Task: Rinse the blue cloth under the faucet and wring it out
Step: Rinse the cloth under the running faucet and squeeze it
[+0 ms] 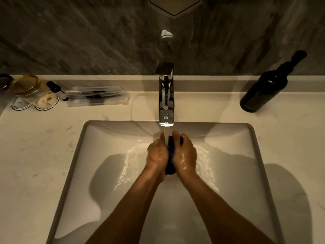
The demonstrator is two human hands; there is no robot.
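Observation:
The blue cloth point(171, 160) is bunched into a dark roll between my two hands over the middle of the sink point(109, 152). My left hand point(157, 155) presses it from the left and my right hand point(186, 154) grips it from the right, both wet. A stream of water falls from the chrome faucet point(166, 95) straight onto the top of the cloth. Water spreads in a foamy ring on the basin floor around my hands. Most of the cloth is hidden by my fingers.
A dark glass bottle point(265, 87) stands on the counter at the back right. At the back left are a glass jar point(29, 88), a small dark dropper bottle point(55, 88) and clear wrapped packets point(98, 95). A stone wall rises behind the counter.

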